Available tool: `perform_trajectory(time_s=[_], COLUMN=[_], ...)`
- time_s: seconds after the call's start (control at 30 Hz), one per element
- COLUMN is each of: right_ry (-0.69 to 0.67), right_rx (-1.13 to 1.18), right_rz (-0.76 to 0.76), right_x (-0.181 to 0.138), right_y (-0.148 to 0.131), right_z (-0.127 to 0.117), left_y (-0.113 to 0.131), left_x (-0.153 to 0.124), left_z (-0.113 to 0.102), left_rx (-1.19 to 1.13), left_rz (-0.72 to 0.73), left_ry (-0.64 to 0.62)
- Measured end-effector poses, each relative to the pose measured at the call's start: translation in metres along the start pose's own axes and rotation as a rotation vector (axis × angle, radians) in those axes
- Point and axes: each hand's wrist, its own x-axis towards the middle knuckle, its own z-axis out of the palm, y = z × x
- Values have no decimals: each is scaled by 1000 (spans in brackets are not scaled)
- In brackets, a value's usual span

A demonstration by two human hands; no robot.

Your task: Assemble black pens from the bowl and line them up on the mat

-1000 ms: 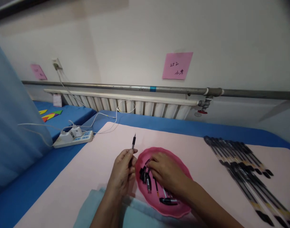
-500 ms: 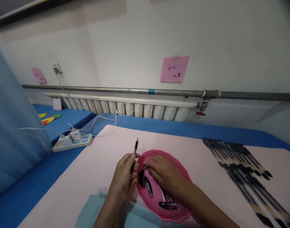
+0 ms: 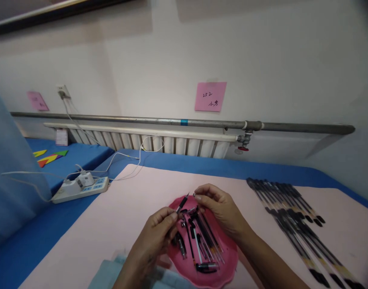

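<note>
My left hand (image 3: 156, 233) is closed around a pen (image 3: 181, 204) with a black grip, its bare point slanting up to the right. My right hand (image 3: 224, 210) pinches a small silvery piece (image 3: 194, 194) that looks like a pen tip cone, just right of the pen's point and apart from it. Below both hands lies a pink scalloped plate (image 3: 229, 271). In it are several thin pen refills (image 3: 209, 237), black pen caps (image 3: 206, 266) and other small parts. The lower end of the held pen is hidden by my fingers.
Two rows of black-capped pens (image 3: 292, 208) lie on the pink sheet (image 3: 111, 224) at the right. A power strip (image 3: 81, 192) with plugged-in chargers and white cables sits at the left. Light-blue cloth (image 3: 107, 273) lies in front; a radiator (image 3: 172, 145) runs behind.
My right hand has risen out of the plate with the small silvery piece. The pen in my left hand now tilts right, toward it. The camera view has shifted slightly.
</note>
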Motion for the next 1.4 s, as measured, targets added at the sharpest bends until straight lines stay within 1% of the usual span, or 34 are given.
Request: perform_trajectory(time_s=[0.1, 0.3, 0.43, 0.6, 0.67, 0.73, 0.87, 0.97, 1.07, 1.13, 1.23, 1.3, 1.4], right_ry=[-4, -2, -56, -134, -160, -149, -125, -122, -121, -116, -106, -130, -202], right_rx=[-2, -20, -25, -26, -33, -10, 121, 196, 233, 237, 228, 252, 331], right_rz=[-2, -19, 15, 21, 27, 20, 28, 37, 34, 35, 73, 116, 167], right_x=[0, 1, 1, 1, 0, -1, -2, -3, -3, -3, -2, -2, -4], right_y=[-2, -5, -6, -5, -5, -5, -3, -2, -2, -2, 1, 3, 3], right_z=[-1, -4, -6, -7, -7, -5, 0, 3, 4, 4, 4, 4, 5], left_y=[-1, -11, -13, -16, -19, -20, -15, -12, -15, -18, -22, -22, -22], left_x=[1, 6, 5, 7, 10, 10, 4, -1, -1, 1, 4, 6, 4], left_z=[-2, -10, -13, -16, -18, -18, -10, -4, -1, -1, 0, 0, -1], left_rx=[26, 69, 101, 142, 125, 114, 89, -25, -174, -227, -201, -173, -202], left_rz=[1, 27, 26, 6, 43, 58, -17, -38, -76, -92, -34, 5, 7], left_ry=[-17, -53, -81, -101, -115, -121, -85, -74, -154, -188, -145, -124, -164])
